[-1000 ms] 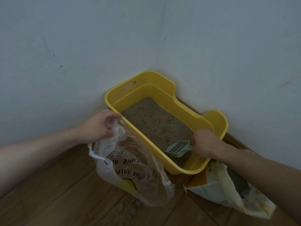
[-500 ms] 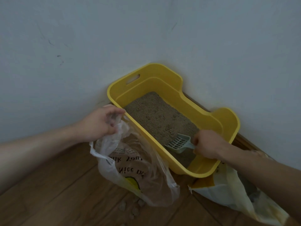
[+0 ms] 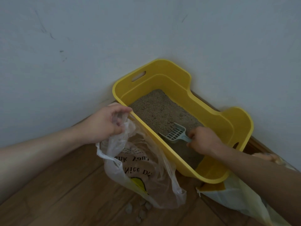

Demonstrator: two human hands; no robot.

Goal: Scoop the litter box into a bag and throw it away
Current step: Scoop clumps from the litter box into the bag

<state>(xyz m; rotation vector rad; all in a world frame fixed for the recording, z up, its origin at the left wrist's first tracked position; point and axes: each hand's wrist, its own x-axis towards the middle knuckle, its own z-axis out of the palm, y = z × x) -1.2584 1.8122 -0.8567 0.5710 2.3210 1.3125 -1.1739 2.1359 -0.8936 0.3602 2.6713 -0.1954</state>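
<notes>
A yellow litter box (image 3: pixel 216 118) stands in the room's corner, holding grey-brown litter (image 3: pixel 161 110). My right hand (image 3: pixel 203 140) grips the handle of a pale green slotted scoop (image 3: pixel 175 133), whose head lies on the litter near the box's front wall. My left hand (image 3: pixel 105 123) grips the gathered rim of a thin clear plastic bag (image 3: pixel 143 170) with printed lettering. The bag hangs open just left of the box, against its outer wall.
Grey walls meet behind the box. The floor (image 3: pixel 65 193) is wooden planks. Several small clumps (image 3: pixel 141 209) lie on the floor below the bag. A yellow and white sack (image 3: pixel 236 194) lies at the box's near right corner, under my right forearm.
My right hand has drawn the scoop from the box's near end further in across the litter, its head now flatter. The view has shifted a little. My left hand keeps its hold on the bag.
</notes>
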